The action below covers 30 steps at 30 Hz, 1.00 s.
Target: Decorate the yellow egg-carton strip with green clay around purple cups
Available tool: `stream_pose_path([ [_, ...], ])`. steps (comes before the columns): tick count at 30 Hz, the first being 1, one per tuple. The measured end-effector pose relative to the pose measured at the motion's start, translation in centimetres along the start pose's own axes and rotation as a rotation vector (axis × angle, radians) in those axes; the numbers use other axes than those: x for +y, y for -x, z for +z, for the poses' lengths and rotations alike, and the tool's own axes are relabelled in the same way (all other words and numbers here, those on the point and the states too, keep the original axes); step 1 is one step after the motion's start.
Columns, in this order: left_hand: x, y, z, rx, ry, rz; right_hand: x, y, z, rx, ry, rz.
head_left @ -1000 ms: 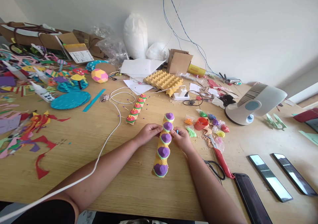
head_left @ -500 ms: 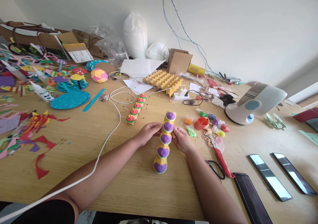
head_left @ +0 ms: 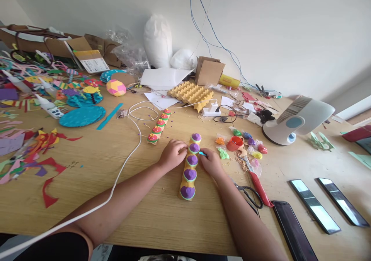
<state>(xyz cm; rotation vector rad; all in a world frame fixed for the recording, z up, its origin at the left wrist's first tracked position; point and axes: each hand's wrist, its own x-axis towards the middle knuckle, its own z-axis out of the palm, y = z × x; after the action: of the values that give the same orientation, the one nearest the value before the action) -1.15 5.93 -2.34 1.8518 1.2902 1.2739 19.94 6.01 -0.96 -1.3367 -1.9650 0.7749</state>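
Note:
A strip of yellow egg carton [head_left: 186,183] lies lengthwise in front of me, its row of bumps capped in purple with pale green rims. My left hand [head_left: 174,153] is closed at the strip's left edge near the far end, fingertips against it and partly hidden. On the opposite side, my right hand [head_left: 213,163] is closed, with a small light-blue piece [head_left: 202,153] showing at its fingertips beside the strip. What that piece is I cannot make out. Farther off to the left sits a second egg-carton strip [head_left: 157,129] with red and green bumps and thin sticks at its sides.
Small bags of coloured clay [head_left: 223,153] and an orange-red cup [head_left: 234,143] lie right of my hands. Scissors [head_left: 251,196], a red-handled knife [head_left: 259,187] and several phones [head_left: 314,205] are nearer. A white cable [head_left: 127,162] crosses the left side. A white fan [head_left: 300,118] stands right.
The purple-capped strip has been lowered and tipped flatter onto the table. Both hands have come down with it, and the light-blue piece now shows clearly at the right fingertips.

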Motion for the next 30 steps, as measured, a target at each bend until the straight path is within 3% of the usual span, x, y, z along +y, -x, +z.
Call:
stream_pose_path([
  [11,-0.2,0.3,-0.1,0.005,-0.485,0.065,0.2,0.2,0.3,-0.003,0.286,0.076],
  [19,-1.0,0.2,-0.1,0.094,-0.421,0.074,1.2,-0.2,0.2,0.256,0.201,0.082],
  [24,-1.4,0.1,0.0,0.094,-0.384,0.077,1.4,-0.4,-0.2,0.253,0.207,0.063],
  [30,-1.5,0.0,0.2,0.092,-0.356,0.081,1.1,-0.2,-0.9,0.253,0.409,0.101],
])
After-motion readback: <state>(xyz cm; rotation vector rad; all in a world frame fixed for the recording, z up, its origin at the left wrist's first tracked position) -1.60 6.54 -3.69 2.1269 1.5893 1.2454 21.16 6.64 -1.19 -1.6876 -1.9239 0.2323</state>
